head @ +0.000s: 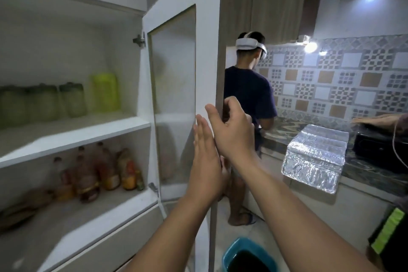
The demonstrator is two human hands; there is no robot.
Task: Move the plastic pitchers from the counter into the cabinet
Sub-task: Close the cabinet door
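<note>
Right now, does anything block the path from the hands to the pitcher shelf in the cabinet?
No. The cabinet door is swung open and both hands rest at its free edge: left hand flat on it, right hand curled around it. The green pitchers stand on the upper shelf, unobstructed.

Green pitchers [44, 104] blurred, blue bin [247, 256] cut off below

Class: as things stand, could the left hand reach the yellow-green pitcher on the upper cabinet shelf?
Probably yes: the left hand lies flat on the open cabinet door, holding nothing, and the shelf front before the yellow-green pitcher looks unobstructed.
</note>
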